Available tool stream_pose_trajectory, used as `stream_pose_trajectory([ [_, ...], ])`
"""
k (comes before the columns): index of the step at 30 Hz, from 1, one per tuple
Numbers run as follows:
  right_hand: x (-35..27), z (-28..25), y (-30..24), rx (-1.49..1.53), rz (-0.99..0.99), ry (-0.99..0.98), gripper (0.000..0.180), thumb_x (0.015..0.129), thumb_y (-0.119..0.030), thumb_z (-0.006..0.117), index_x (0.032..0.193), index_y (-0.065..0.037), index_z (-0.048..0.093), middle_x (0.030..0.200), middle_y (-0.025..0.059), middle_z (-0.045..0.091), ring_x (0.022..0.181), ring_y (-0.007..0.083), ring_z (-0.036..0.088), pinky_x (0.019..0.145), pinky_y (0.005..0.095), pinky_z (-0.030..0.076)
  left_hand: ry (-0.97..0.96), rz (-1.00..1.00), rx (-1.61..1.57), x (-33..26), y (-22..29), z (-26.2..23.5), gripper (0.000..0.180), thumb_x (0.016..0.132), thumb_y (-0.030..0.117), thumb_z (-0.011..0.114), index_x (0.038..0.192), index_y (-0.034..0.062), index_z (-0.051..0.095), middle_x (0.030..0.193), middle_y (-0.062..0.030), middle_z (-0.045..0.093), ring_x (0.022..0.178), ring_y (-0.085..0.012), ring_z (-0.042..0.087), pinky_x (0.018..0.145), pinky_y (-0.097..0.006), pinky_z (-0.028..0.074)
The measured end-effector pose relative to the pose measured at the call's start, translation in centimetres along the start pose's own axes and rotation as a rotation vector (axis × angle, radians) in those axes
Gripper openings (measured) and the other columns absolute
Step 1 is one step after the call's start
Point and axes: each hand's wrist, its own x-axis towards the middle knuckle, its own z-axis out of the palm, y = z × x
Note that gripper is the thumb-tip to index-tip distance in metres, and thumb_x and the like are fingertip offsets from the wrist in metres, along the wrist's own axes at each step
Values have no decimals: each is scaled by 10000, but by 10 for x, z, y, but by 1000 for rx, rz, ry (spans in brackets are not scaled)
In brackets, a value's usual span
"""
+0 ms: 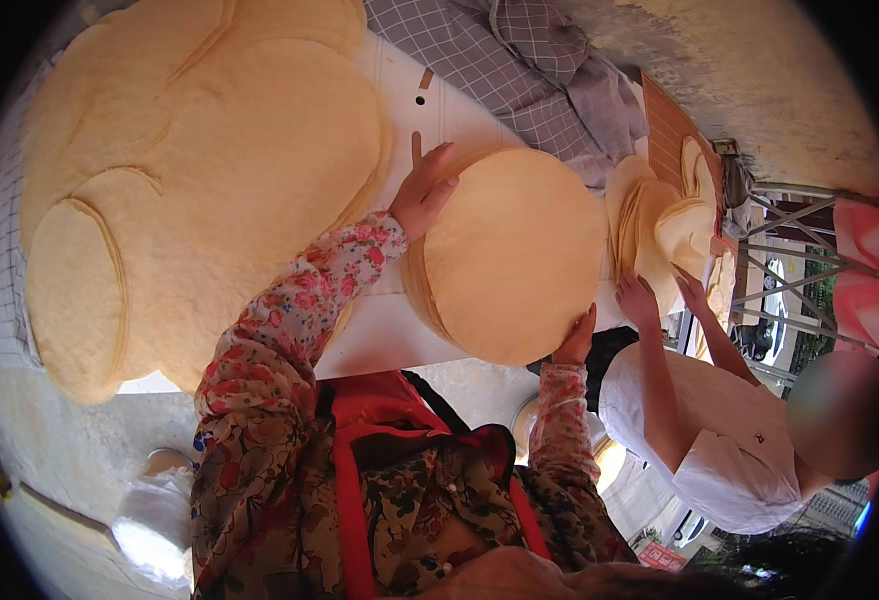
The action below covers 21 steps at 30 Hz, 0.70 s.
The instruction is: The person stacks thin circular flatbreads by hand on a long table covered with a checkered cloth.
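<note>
A tall stack of thin round flatbreads (516, 258), pale yellow, stands on the white table in front of me. My left hand (426, 194) lies along its left side, fingers stretched out and thumb apart, touching the edge. At the near right edge my right hand (577, 338) is curled against the stack, its fingers partly hidden by the rim. Flowered sleeves cover both my forearms. To the left spreads a much larger heap of the same flatbreads (250, 150), overlapping in wide layers, with a smaller round pile (78, 290) at its left end.
Across the table's far side lies a grey checked cloth (530, 75). On the right, a co-worker in a white shirt (705, 440) has both hands at other flatbread piles (650, 225). The white tabletop (380, 335) has slots and a hole. A white plastic bag (150, 525) sits below, left.
</note>
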Motion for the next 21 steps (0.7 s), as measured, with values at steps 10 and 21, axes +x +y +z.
stream_pose_trajectory([
  [10, 27, -78, 18, -877, -548, 216, 537, 925, -223, 516, 1374, 6, 332, 1353, 200, 394, 1263, 300, 355, 1020, 386, 324, -122, 36, 217, -12, -12, 26, 599, 822, 81, 539, 1372, 7, 315, 1389, -185, 372, 1291, -325, 354, 1076, -385, 303],
  [21, 32, -48, 56, -1726, -953, 239, 543, 903, -349, 532, 1364, -98, 395, 1420, 261, 280, 1291, 492, 252, 1047, 558, 272, -16, -29, 195, -83, 43, 2, 528, 864, 136, 569, 1332, 15, 358, 1302, -175, 425, 1215, -295, 422, 1023, -373, 346],
])
